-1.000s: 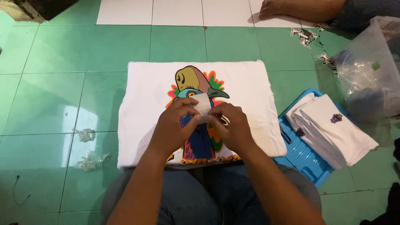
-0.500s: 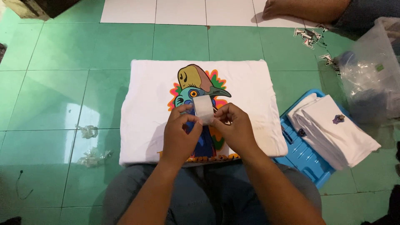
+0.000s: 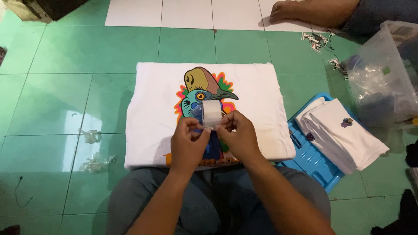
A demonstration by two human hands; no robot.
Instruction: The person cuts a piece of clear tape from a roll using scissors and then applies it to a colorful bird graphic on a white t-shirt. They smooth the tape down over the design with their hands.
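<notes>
- White roll of tape point(image 3: 212, 114) held up between both hands, over the middle of the shirt print, touching fingertips on both sides.
- left hand point(image 3: 188, 146) closed on the roll's lower left edge, thumb and fingers pinching near the tape end.
- right hand point(image 3: 238, 138) closed on the roll's lower right edge, fingers curled, thumb close to the left thumb.
- folded white shirt point(image 3: 152, 113) lies flat on the floor right in front of the knees, bird print point(image 3: 204, 87) facing up: brown crest, orange eye, grey beak pointing to 3 o'clock, orange and green outline.
- green tile floor point(image 3: 52, 74) all around; white tiles point(image 3: 183, 13) at 12 o'clock.
- stack of folded white shirts point(image 3: 344, 135) at 3 o'clock of the hands, lying on a blue tray point(image 3: 311, 159), just beside the big shirt's right edge.
- clear plastic bin point(image 3: 387, 74) at 2 o'clock, bags inside, contents unclear.
- another person's bare foot point(image 3: 300, 11) at 1 o'clock on the white tiles.
- crumpled clear plastic scraps point(image 3: 93, 150) at 9 o'clock, on the floor, apart from the shirt.
- small printed paper bits point(image 3: 320, 41) near the foot.
</notes>
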